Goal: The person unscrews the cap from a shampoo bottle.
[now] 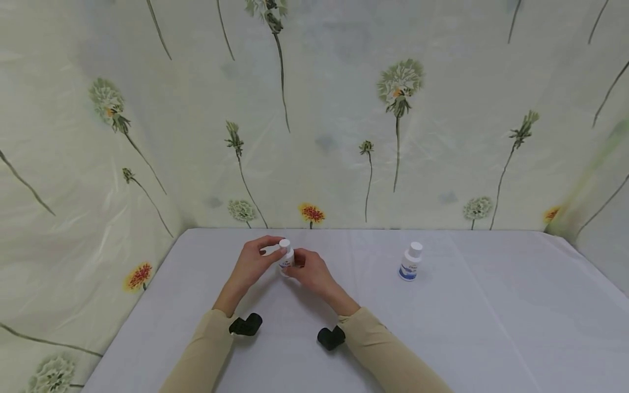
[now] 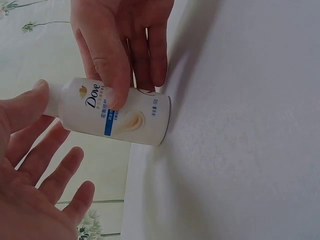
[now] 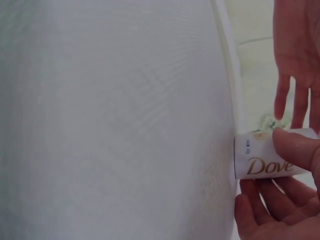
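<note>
A small white Dove bottle [image 1: 286,263] stands upright on the table, between both hands. My left hand [image 1: 249,267] pinches its white cap [image 1: 284,243] between thumb and fingers; the other fingers spread loosely beside the bottle in the left wrist view. Lower down, my right hand [image 1: 315,274] grips the body, its thumb across the label. The right wrist view shows the bottle [image 3: 260,165] with its base against the white cloth and the right-hand fingers [image 3: 267,205] behind it. Part of the cap is hidden by the left thumb.
A second white bottle with a blue-banded label [image 1: 409,265] stands upright to the right, apart from both hands. White cloth covers the table [image 1: 442,338]. Behind and at the sides hang sheets printed with dandelions [image 1: 324,109]. Black devices [image 1: 247,325] sit at both wrists.
</note>
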